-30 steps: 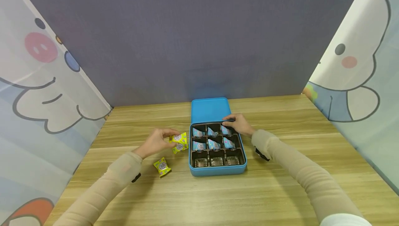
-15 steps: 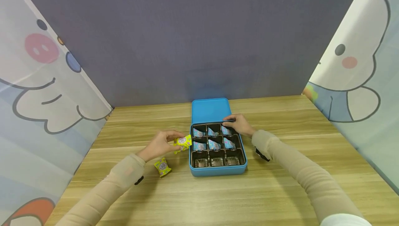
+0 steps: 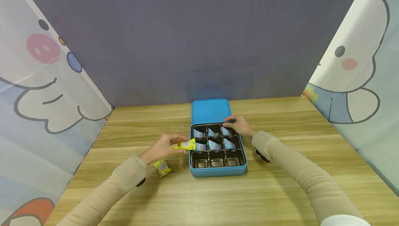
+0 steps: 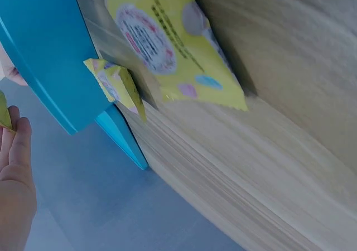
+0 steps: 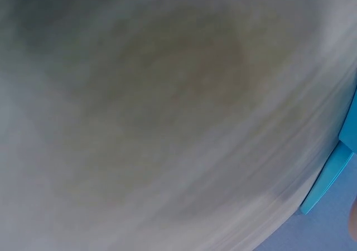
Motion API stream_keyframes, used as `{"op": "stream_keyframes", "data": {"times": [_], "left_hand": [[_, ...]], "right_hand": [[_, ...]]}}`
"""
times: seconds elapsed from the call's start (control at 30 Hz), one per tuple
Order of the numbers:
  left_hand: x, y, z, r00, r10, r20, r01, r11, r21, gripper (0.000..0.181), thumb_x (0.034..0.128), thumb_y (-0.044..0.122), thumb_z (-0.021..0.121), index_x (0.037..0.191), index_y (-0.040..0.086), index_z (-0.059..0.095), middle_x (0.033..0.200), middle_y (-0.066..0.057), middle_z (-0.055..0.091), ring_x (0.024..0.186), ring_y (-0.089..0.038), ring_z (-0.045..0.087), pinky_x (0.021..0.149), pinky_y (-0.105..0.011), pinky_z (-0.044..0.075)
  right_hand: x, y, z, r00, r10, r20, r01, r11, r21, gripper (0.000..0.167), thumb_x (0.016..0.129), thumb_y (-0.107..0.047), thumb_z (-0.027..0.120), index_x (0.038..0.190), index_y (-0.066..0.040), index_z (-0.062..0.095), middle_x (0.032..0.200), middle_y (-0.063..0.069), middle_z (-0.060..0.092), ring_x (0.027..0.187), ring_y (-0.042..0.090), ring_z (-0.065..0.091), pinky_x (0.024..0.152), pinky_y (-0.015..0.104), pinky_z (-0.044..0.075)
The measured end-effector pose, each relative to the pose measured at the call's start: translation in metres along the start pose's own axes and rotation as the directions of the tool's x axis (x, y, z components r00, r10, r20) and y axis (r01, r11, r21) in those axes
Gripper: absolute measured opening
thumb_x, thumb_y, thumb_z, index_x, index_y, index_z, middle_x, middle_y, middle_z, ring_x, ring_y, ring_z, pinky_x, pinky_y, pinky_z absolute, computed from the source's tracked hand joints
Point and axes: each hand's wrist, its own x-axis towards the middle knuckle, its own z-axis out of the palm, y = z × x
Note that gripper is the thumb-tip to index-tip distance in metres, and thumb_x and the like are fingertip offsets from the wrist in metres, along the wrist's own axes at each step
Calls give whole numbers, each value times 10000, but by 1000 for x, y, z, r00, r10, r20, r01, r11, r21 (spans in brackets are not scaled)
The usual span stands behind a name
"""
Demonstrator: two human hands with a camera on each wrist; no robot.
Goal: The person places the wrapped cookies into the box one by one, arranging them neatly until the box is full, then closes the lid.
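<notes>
My left hand [image 3: 166,145] pinches a yellow wrapped candy [image 3: 186,144] between thumb and fingers, over the left rim of a blue box [image 3: 218,172]. In the left wrist view that candy [image 4: 4,114] shows at the left edge. A second yellow candy [image 3: 162,168] lies on the table below the hand. Another yellow candy [image 4: 118,85] lies beside the box wall, mostly hidden by the hand in the head view. My right hand [image 3: 240,125] grips the box's far right corner. Blue wrapped candies [image 3: 214,145] fill the back and middle rows; the front row's compartments [image 3: 217,162] are bare.
The box's blue lid [image 3: 211,111] lies folded back behind it. A grey panel [image 3: 199,46] closes off the table's far edge. Cartoon-printed curtains [image 3: 349,63] stand at both sides. Wooden tabletop [image 3: 212,201] stretches in front of the box.
The left hand has moved right with the yellow candy, from beside the box to over its left rim. The candy has tilted flatter. The right hand keeps its place on the corner.
</notes>
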Motion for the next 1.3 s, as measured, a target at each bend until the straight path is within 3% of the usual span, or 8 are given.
{"op": "stream_keyframes", "data": {"times": [0.23,0.6,0.8,1.03,1.3], "left_hand": [[-4,7,11,995,73,66,-75,997,23,415,776,233,737,1165,133,633,1170,-53,638,1120,-246,578,951,-371,469],[-5,20,22,987,128,101,-134,990,53,409,794,190,721,1178,91,622,1199,-52,620,1125,-210,572,964,-375,459],[-4,17,24,984,136,119,-143,988,56,385,801,179,715,1166,93,628,1181,-52,628,1131,-207,569,976,-361,450],[-3,15,25,987,96,126,-106,991,79,398,804,190,711,1182,104,620,1193,-27,625,1143,-196,562,988,-370,440],[-2,19,31,982,138,127,-158,973,167,411,777,154,733,1164,64,632,1162,-35,643,1092,-190,591,945,-377,474]], "right_hand": [[-2,1,0,1000,6,0,-6,1000,2,337,873,-247,627,1156,-64,637,1197,130,585,1118,302,528,917,431,471],[-1,0,-1,1000,6,2,-6,1000,23,340,866,-254,634,1146,-61,642,1170,134,600,1090,294,544,903,411,479],[0,-1,-1,1000,5,-2,-5,1000,15,311,871,-226,630,1139,-70,647,1178,133,595,1103,295,538,916,404,472],[0,-2,0,1000,-5,3,5,1000,8,319,877,-229,623,1152,-69,638,1193,138,586,1113,299,532,916,412,473],[0,-1,0,1000,-14,-2,14,1000,9,308,873,-225,627,1136,-68,646,1164,133,602,1099,293,542,912,414,476]]}}
